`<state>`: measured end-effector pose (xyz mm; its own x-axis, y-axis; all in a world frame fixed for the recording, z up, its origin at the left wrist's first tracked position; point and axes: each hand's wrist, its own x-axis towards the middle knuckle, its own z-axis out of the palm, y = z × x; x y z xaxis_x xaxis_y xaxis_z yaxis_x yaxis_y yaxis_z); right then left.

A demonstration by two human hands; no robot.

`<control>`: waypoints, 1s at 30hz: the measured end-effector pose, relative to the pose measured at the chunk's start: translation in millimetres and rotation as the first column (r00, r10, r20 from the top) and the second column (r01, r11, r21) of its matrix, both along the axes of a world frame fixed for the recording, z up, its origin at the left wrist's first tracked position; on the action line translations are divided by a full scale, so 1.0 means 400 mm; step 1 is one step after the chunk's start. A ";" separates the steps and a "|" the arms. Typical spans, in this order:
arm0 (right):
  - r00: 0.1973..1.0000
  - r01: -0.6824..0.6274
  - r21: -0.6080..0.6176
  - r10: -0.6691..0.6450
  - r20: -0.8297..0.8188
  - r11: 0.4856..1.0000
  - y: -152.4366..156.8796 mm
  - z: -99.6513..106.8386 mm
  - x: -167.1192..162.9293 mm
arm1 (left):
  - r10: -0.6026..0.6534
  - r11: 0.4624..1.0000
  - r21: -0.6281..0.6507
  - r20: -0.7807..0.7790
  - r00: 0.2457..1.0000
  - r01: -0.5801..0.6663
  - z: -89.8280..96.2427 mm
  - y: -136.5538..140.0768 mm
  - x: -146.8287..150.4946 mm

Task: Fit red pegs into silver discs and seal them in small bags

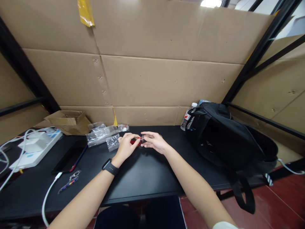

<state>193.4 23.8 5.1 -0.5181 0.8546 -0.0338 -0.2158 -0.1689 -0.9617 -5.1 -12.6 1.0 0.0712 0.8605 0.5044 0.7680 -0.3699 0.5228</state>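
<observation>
Above the middle of the black table, my two hands meet at a small object. My left hand (128,143), with a dark watch on its wrist, pinches a small red piece (135,142). Facing it, my right hand (153,142) has its fingers closed round a small round metallic part (142,139) that touches or adjoins the red piece. The fingers cover most of both, so their exact kind cannot be made out. Just left of my left hand lie a small clear plastic bag (112,142) and more crumpled clear plastic packaging (101,134).
On the black table (143,178) at left are an open cardboard box (69,122), a white power strip (38,148) with cables, a dark tablet (70,156) and a keychain (70,183). A water bottle (187,117) and black backpack (228,140) stand at right. Cardboard (147,82) walls the back.
</observation>
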 end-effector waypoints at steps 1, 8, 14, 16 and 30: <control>1.000 -0.007 0.003 0.007 -0.007 1.000 0.000 0.000 0.001 | 0.001 1.000 0.007 0.003 1.000 -0.001 0.000 0.000 0.000; 0.999 -0.030 0.064 0.032 -0.030 0.997 0.000 -0.004 0.004 | -0.027 0.999 0.030 0.014 1.000 0.027 0.006 -0.008 -0.002; 1.000 0.010 0.083 -0.008 -0.025 0.996 0.003 -0.018 -0.010 | -0.016 0.999 0.035 -0.110 0.994 0.020 0.032 -0.006 -0.012; 0.999 0.027 0.074 -0.024 -0.031 0.997 0.003 -0.015 -0.011 | 0.005 1.000 0.018 -0.191 0.982 -0.001 0.046 -0.005 -0.041; 0.977 0.186 0.127 -0.170 -0.125 0.974 0.022 0.044 0.033 | 0.240 0.962 -0.032 -0.377 0.895 -0.271 0.021 -0.083 -0.239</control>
<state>206.7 32.6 22.7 -0.3506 0.9259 0.1406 -0.3390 0.0144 -0.9407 -100.8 -46.0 9.3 0.0089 0.9110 0.4123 0.9729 -0.1031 0.2068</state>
